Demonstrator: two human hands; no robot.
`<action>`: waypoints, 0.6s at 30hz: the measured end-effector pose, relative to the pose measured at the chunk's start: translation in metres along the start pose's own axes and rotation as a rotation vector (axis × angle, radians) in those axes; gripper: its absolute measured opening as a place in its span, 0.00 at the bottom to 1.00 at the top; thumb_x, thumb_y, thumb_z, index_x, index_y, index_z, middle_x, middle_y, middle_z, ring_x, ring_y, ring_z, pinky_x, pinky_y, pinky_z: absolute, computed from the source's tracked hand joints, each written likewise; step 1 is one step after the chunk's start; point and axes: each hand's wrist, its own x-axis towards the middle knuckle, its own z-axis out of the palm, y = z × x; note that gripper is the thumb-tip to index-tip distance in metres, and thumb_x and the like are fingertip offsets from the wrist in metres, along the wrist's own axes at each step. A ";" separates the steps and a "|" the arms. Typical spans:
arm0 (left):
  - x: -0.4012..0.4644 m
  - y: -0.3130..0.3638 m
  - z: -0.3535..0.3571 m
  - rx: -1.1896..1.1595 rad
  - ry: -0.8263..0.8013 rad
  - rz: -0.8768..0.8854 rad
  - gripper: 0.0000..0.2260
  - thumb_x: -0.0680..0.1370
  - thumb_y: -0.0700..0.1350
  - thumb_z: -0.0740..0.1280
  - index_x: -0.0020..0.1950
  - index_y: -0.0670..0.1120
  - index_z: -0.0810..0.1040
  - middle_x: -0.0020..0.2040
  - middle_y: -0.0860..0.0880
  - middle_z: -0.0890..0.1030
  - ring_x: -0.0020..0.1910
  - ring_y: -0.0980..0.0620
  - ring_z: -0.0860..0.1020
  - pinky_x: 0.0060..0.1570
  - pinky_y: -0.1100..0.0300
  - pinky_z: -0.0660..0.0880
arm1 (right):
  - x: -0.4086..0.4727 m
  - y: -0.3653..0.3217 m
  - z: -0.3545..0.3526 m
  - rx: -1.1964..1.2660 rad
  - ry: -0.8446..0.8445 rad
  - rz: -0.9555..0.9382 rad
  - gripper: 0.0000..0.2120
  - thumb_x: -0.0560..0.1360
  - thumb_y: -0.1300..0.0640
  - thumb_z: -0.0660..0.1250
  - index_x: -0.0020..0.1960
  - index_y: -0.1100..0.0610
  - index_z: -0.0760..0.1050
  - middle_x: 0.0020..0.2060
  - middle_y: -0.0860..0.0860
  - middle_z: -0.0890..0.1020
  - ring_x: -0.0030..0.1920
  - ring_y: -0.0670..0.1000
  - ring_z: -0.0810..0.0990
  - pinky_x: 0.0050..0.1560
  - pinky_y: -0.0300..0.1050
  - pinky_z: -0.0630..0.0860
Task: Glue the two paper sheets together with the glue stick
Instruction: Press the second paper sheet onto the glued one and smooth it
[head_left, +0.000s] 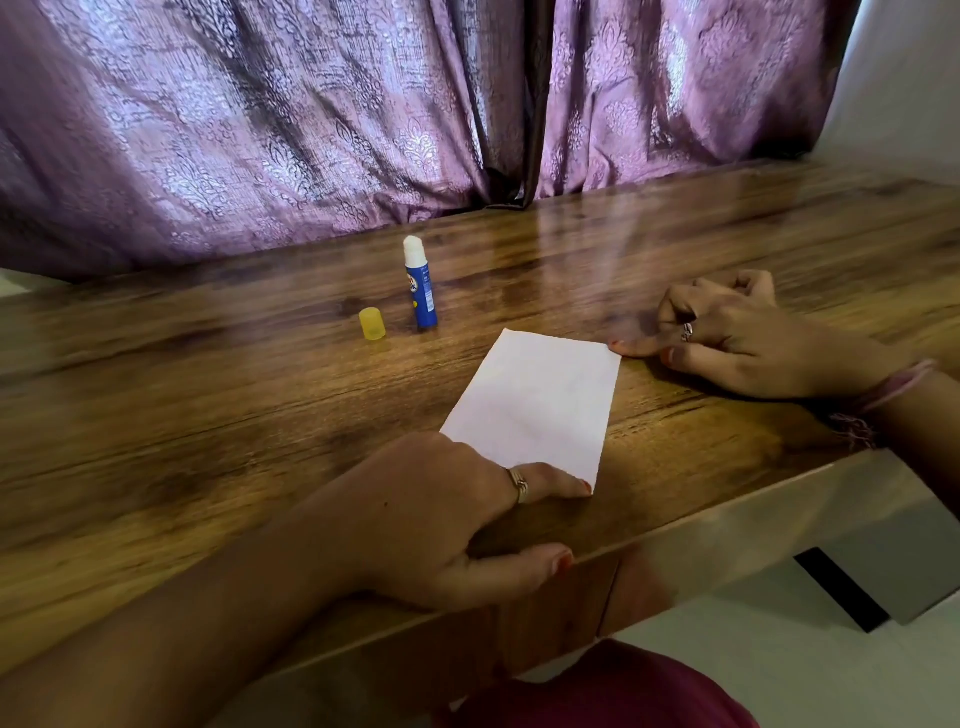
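The paper (535, 405) is pinned flat at opposite corners by straight fingers of the left hand (447, 519) and right hand (727, 338), neither grip closed on anything, probably for pressing; the uncapped glue stick (420, 283) is stood clear.

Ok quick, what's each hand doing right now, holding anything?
Left hand: open, a straight finger pressing the near corner of the paper.
Right hand: holding nothing, a fingertip touching the paper's far right corner.

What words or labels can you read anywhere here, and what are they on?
Glue stick: blue label with white print and a round logo, too small and blurred to read.
Yellow cap: no text.
Paper: blank.
Nothing else carries writing.
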 end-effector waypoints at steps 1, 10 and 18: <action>-0.001 -0.003 0.002 -0.020 0.064 -0.005 0.24 0.77 0.64 0.51 0.60 0.51 0.76 0.29 0.53 0.63 0.34 0.54 0.68 0.38 0.61 0.64 | -0.003 -0.004 -0.002 -0.022 0.019 -0.015 0.27 0.71 0.38 0.48 0.39 0.51 0.81 0.44 0.38 0.70 0.51 0.39 0.67 0.56 0.44 0.48; -0.003 -0.020 -0.005 -0.246 0.215 0.011 0.24 0.76 0.65 0.49 0.52 0.54 0.79 0.27 0.54 0.75 0.27 0.57 0.73 0.30 0.59 0.71 | -0.041 -0.030 -0.020 -0.009 0.182 -0.135 0.20 0.76 0.42 0.54 0.46 0.44 0.84 0.47 0.40 0.73 0.48 0.43 0.70 0.54 0.51 0.56; -0.003 -0.030 -0.005 -0.199 0.419 -0.145 0.25 0.76 0.62 0.51 0.38 0.49 0.80 0.25 0.56 0.74 0.22 0.56 0.71 0.25 0.68 0.65 | -0.069 -0.049 -0.021 0.152 0.215 -0.187 0.20 0.78 0.44 0.53 0.46 0.45 0.84 0.48 0.45 0.79 0.50 0.44 0.73 0.54 0.58 0.59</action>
